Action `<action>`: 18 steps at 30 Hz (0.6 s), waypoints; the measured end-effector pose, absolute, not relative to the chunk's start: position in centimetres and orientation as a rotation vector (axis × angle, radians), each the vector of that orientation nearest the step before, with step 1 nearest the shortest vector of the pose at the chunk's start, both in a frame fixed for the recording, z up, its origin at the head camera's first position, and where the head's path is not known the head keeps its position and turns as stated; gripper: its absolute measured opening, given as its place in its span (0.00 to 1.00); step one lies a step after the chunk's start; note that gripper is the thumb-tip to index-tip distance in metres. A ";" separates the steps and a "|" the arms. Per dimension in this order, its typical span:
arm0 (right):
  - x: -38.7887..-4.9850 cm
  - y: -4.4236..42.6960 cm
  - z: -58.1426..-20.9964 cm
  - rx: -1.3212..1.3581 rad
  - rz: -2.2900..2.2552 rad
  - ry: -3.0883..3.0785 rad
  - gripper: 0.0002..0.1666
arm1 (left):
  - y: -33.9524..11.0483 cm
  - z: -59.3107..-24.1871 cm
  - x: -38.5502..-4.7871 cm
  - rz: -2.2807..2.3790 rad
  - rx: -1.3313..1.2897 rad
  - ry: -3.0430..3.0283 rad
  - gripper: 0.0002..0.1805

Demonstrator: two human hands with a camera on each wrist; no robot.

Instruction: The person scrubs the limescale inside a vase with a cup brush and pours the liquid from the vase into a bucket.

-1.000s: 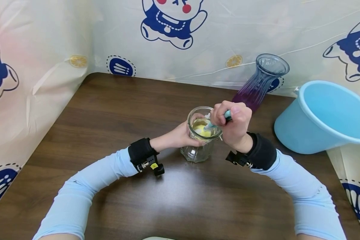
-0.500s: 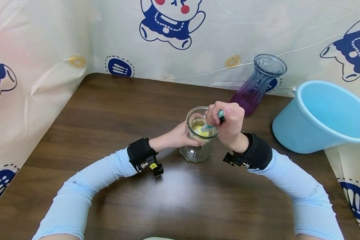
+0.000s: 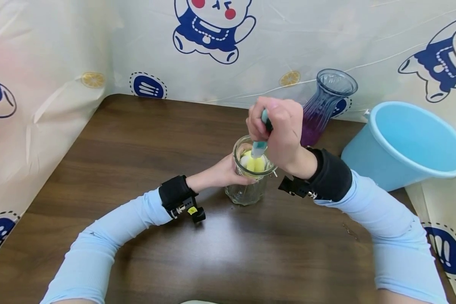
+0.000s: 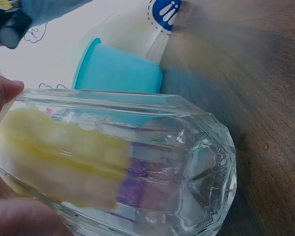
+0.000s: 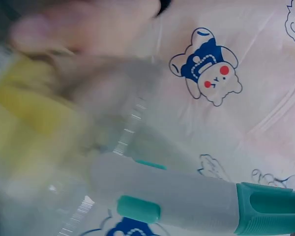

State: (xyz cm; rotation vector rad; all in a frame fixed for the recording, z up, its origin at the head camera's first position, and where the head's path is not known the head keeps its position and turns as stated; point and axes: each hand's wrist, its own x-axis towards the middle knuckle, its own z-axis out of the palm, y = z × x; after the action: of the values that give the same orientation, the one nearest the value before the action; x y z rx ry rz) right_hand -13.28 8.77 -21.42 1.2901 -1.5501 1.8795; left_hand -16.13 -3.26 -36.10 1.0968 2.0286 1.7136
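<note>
A clear glass jar (image 3: 245, 195) with faceted sides stands on the table, and my left hand (image 3: 225, 172) grips it round its upper part from the left. Inside is the yellow and white sponge head (image 3: 255, 164) of a bottle brush, which fills the upper part of the jar in the left wrist view, above the bare glass base (image 4: 201, 167). My right hand (image 3: 280, 128) is curled round the brush's teal and grey handle (image 5: 187, 201) above the rim. In the right wrist view the sponge and the hand on the jar are blurred.
Behind my right hand stands a blue-to-purple glass vase (image 3: 328, 95). A light blue bucket (image 3: 387, 158) is at the table's right edge. Patterned sheeting (image 3: 319, 38) hangs behind the brown table (image 3: 156, 139). A pale edge (image 3: 197, 302) shows at the bottom.
My right hand has risen and shifted slightly left, pulling the brush upward, so its sponge sits higher in the jar and the handle is more upright. My left hand keeps its grip.
</note>
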 end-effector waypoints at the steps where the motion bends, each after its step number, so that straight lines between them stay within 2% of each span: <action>1: -13.3 8.6 -20.9 1.300 1.880 -1.565 0.20 | -3.3 -36.1 -16.1 1.711 1.093 2.028 0.41; 10: -13.8 8.3 -18.2 1.211 1.974 -1.791 0.21 | -3.4 -36.0 -16.0 1.719 1.049 2.034 0.44; 18: -14.9 8.8 -20.8 1.142 2.031 -1.941 0.20 | -3.6 -35.8 -15.9 1.619 1.071 2.095 0.41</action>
State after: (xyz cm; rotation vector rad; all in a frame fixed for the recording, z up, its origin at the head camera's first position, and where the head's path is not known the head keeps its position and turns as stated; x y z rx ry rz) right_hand -14.86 8.78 -20.76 1.1420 -1.9408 2.0308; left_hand -15.90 -3.57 -35.77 1.0709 2.0946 1.6195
